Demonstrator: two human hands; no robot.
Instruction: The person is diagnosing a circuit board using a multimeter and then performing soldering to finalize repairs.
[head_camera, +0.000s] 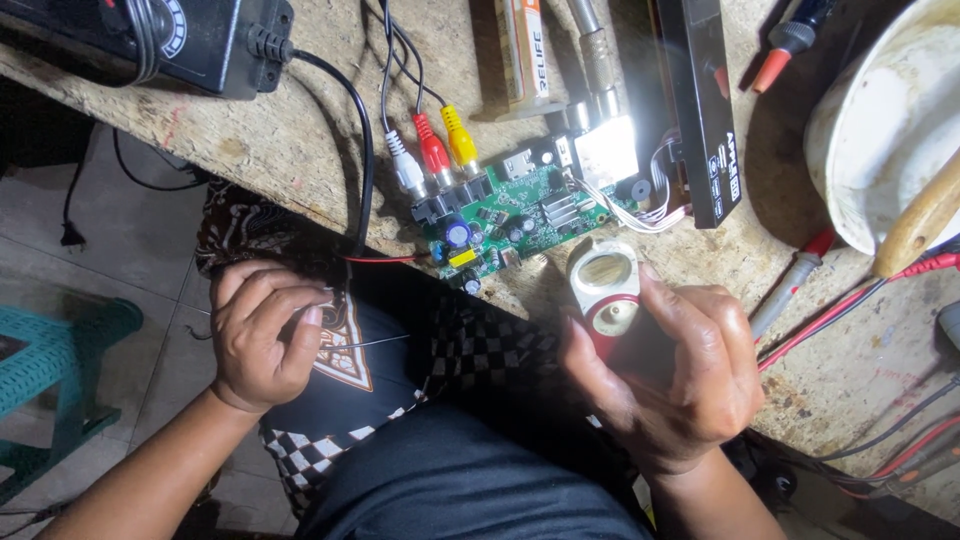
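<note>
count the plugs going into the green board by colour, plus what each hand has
White plug: 1
Red plug: 1
Yellow plug: 1
Thin wire, in left hand: 1
Red-and-white handheld tool, in right hand: 1
Total: 5, all beside the green circuit board.

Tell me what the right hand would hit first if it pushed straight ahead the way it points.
Probably the green circuit board: the right hand aims its red-and-white lamp up at it; height above the bench is unclear.
</note>
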